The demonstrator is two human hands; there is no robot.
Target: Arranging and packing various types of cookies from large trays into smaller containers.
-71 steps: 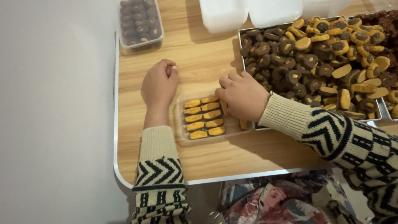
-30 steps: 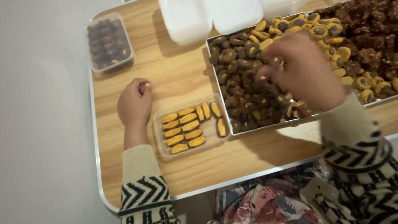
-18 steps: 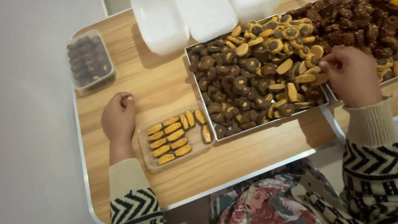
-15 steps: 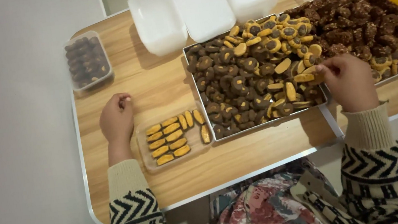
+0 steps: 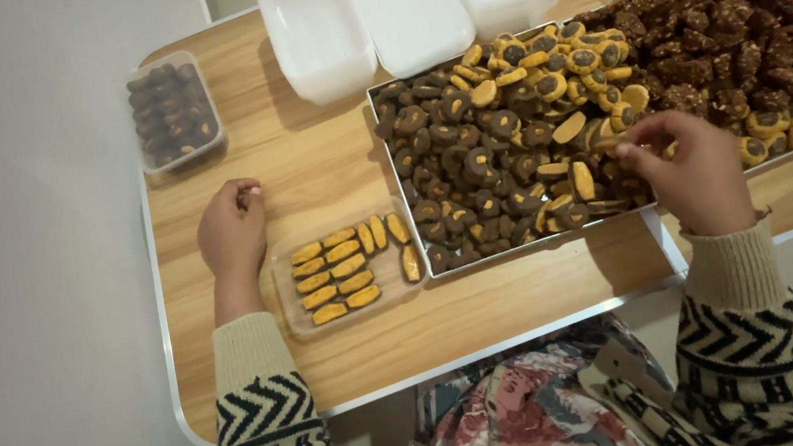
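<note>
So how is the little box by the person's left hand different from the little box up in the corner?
The near box holds orange-topped cookies laid in neat rows with room left; the corner box is packed full of dark cookies. The near box sits beside the left hand and against the big tray; the corner box sits alone by the table edge. Both are small clear plastic boxes on the wooden table.

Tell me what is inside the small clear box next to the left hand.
The clear box holds yellow cookies standing on edge in rows, with a few more along its right side. The left hand rests beside it. Any lower layer is covered from view.
</note>
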